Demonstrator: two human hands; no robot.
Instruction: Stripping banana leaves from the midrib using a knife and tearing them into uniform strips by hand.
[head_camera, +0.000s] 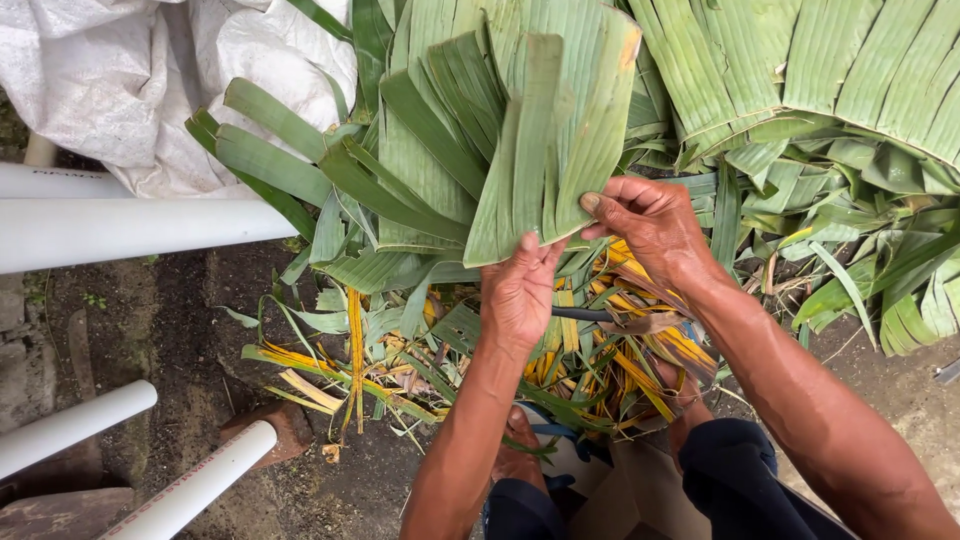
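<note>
A folded stack of green banana leaf pieces (545, 130) is held up in front of me. My left hand (520, 295) grips its lower edge from below, thumb on the leaf. At the lower right corner, my right hand (650, 225) pinches the same stack between thumb and fingers. More torn green leaf strips (300, 170) fan out to the left behind the stack. Below my hands lies a heap of yellowed and green leaf scraps (600, 360). My knees in dark trousers (730, 470) show at the bottom.
A large pile of banana leaves (850, 90) fills the upper right. White plastic pipes (130, 230) lie at the left, two more pipe ends (200, 485) at the lower left. A white sack (130, 80) sits at the top left. The ground is dark soil (170, 330).
</note>
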